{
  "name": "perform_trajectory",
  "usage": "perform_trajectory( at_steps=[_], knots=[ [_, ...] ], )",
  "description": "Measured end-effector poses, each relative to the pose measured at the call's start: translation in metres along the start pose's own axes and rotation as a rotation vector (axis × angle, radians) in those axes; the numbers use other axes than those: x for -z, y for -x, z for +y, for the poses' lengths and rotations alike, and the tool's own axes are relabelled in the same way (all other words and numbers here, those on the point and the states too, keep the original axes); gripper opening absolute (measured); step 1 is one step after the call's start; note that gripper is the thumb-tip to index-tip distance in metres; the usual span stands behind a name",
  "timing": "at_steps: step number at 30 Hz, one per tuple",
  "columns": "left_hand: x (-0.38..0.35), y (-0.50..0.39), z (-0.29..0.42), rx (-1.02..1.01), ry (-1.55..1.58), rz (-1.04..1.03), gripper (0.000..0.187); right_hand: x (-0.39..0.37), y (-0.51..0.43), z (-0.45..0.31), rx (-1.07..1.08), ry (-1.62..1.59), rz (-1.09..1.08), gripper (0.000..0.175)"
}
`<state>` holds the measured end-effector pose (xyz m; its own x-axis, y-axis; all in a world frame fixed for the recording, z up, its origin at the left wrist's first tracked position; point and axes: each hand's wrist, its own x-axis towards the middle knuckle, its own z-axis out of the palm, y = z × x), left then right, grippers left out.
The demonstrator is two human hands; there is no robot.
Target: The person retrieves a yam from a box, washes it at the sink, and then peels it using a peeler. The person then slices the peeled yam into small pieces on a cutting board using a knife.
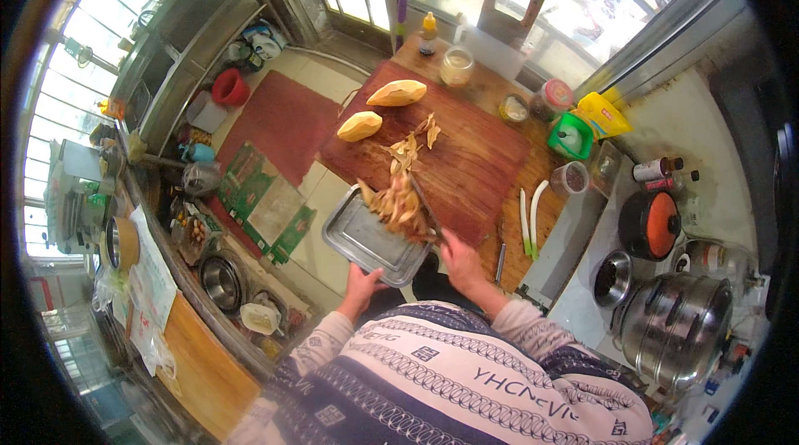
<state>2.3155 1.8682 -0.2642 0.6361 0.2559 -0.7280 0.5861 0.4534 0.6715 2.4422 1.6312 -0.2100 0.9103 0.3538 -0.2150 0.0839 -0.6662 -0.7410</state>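
My left hand (362, 288) grips the near rim of a rectangular metal tray (369, 234), held at the left front edge of a reddish wooden cutting board (474, 152). In my right hand (460, 261) is a knife (424, 203), its blade seen nearly edge-on beside a heap of peelings (399, 205). The heap lies partly over the tray and looks blurred; more peelings (409, 148) trail back across the board. Two peeled, pale orange tubers, one larger (397, 93) and one smaller (360, 126), rest at the board's far left.
Right of the board lie white-and-green scallion stalks (525, 220) and a slim metal-handled utensil (500, 264). Jars, including a glass jar (457, 66), and a green basket (570, 136) line the back. A black pot with an orange lid (650, 225) and a large steel steamer (677, 329) stand right.
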Motion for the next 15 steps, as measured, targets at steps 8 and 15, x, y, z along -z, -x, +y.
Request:
perform_trajectory(
  at_steps=[8, 15],
  knots=[
    [0.007, -0.003, -0.010, -0.016, 0.074, -0.038, 0.049, 0.041, -0.031, -0.004, 0.084, 0.036, 0.067, 0.039],
    [0.011, -0.013, -0.019, -0.003, 0.082, -0.016, 0.051, 0.067, -0.181, 0.032, 0.146, 0.557, 0.229, 0.041]
  ],
)
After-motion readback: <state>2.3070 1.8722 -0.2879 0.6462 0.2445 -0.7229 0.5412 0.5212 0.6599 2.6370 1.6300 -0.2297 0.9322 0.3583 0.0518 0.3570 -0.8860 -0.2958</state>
